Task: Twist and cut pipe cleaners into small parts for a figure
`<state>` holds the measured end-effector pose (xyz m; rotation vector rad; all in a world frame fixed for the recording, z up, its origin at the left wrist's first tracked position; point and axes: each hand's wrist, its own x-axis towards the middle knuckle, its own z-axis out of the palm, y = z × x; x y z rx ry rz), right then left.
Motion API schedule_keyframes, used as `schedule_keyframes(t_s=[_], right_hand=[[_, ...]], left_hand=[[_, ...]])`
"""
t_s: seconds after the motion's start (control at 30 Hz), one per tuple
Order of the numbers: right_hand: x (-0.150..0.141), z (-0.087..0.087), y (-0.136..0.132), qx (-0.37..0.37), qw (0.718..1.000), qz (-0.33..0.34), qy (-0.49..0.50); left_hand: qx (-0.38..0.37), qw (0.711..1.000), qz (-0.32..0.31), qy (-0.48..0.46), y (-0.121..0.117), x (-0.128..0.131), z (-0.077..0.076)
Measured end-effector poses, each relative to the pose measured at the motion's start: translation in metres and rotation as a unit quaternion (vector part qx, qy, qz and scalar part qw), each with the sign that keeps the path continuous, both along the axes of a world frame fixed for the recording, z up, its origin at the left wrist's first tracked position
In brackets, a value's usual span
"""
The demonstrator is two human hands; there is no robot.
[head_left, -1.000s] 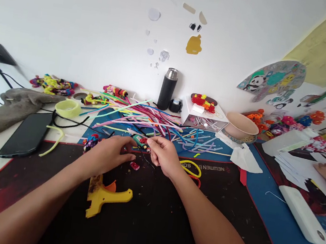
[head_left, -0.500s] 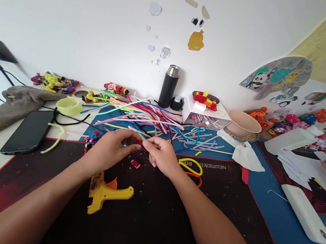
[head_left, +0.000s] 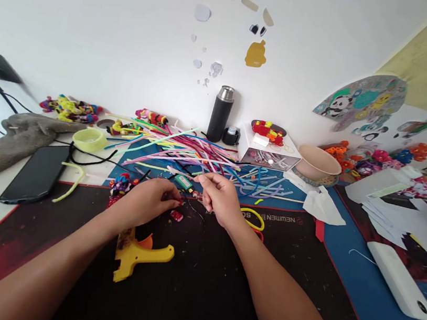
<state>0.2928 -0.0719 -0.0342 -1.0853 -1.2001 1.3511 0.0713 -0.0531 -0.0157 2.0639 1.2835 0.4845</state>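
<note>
My left hand (head_left: pixel 154 199) is closed in a pinch low over the dark mat, with a small reddish piece just showing at its fingertips. Just below those fingertips lies a shiny red piece (head_left: pixel 176 215). My right hand (head_left: pixel 218 198) is also pinched, a little further right and apart from the left; what it holds, if anything, is too small to make out. Between the hands are a small green block (head_left: pixel 183 181) and a thin black strand (head_left: pixel 195 211). A yellow glue gun (head_left: pixel 144 253) with an orange trigger lies below my left hand. A colourful fuzzy figure (head_left: pixel 122 183) sits beside my left wrist.
Many pipe cleaners (head_left: pixel 199 150) are heaped behind the hands. A black flask (head_left: pixel 220 113), a white box (head_left: pixel 268 149) and a pinkish bowl (head_left: pixel 318 164) stand by the wall. A phone (head_left: pixel 34 174) lies left; a white device (head_left: pixel 401 281) lies right. A yellow loop (head_left: pixel 255 216) is near my right wrist.
My hands have come apart: the left moved slightly down, the right slightly right and up. The green block between them now shows. The other person's hand at the right edge has gone from view.
</note>
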Motion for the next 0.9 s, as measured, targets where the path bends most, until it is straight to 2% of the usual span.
schedule_keyframes(t_s=[0.13, 0.23, 0.53, 0.63, 0.77, 0.83, 0.9], right_hand=[[-0.005, -0.004, -0.004, -0.007, 1.0, 0.026, -0.014], [-0.01, -0.001, -0.008, -0.009, 0.997, 0.063, -0.045], [-0.011, 0.007, -0.012, -0.004, 0.996, 0.084, -0.042], [-0.012, 0.006, -0.016, 0.005, 0.991, 0.122, -0.05], [-0.016, 0.007, -0.023, 0.019, 0.986, 0.144, -0.081], [-0.018, 0.009, -0.026, 0.062, 0.984, 0.117, -0.122], [-0.019, 0.011, -0.026, 0.119, 0.976, 0.079, -0.163]], left_hand=[[0.026, 0.999, -0.031, 0.016, -0.002, 0.002, -0.011], [0.045, 0.999, -0.019, 0.021, -0.002, 0.001, -0.016], [0.077, 0.997, -0.015, 0.028, 0.002, -0.004, -0.015], [0.081, 0.996, 0.04, -0.015, 0.007, -0.013, -0.008], [0.098, 0.986, 0.122, -0.059, 0.013, -0.021, 0.012], [0.115, 0.985, 0.125, -0.042, 0.018, -0.02, 0.025], [0.14, 0.986, 0.086, 0.004, 0.025, -0.015, 0.036]])
